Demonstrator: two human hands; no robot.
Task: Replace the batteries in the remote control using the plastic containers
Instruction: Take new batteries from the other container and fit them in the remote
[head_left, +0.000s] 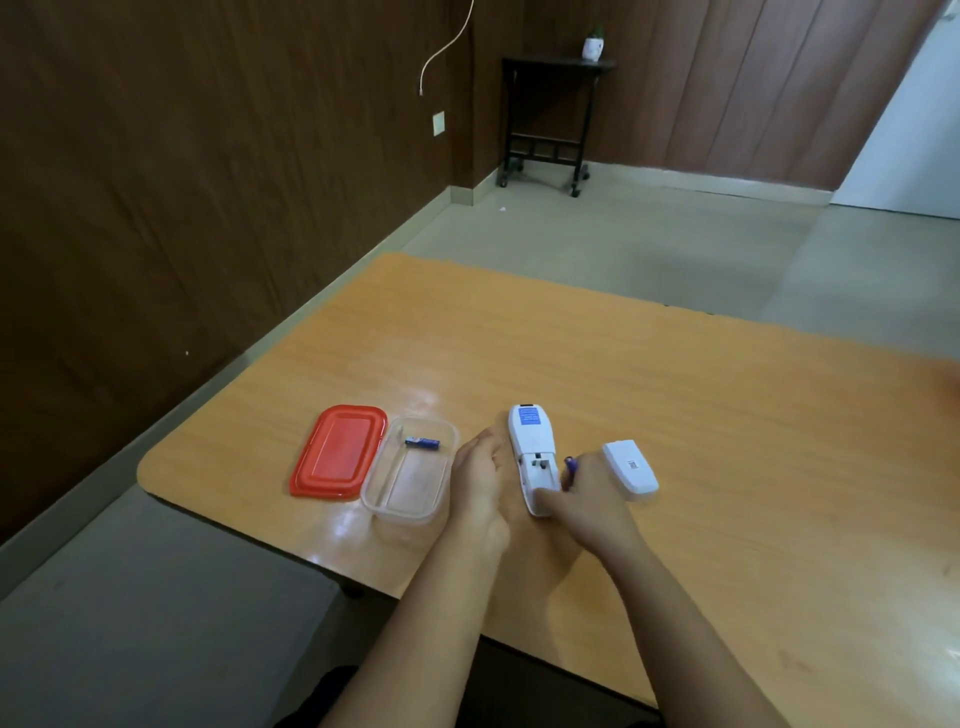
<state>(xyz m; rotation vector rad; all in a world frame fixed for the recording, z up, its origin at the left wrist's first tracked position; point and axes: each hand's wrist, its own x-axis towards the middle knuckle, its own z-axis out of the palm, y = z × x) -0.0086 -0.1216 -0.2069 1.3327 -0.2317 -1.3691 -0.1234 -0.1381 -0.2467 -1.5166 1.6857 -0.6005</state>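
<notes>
The orange wood-grain laminate table carries all task items near its front-left edge. A red rectangular plastic lid lies flat at the far left. Touching its right edge stands a clear rectangular plastic container, open on top, with one blue cylindrical battery lying at its far end.

Right of the container, the left hand cups the white remote control along its left side, fingers closed around the body. The remote is face down, with a blue label on its far half and its battery compartment open and facing up at the near half.

The right hand touches the near right end of the remote; its fingers are curled shut on a second blue battery, only the tip of which shows just beside the open compartment.

The white plastic battery cover lies on the table just right of the right hand.
</notes>
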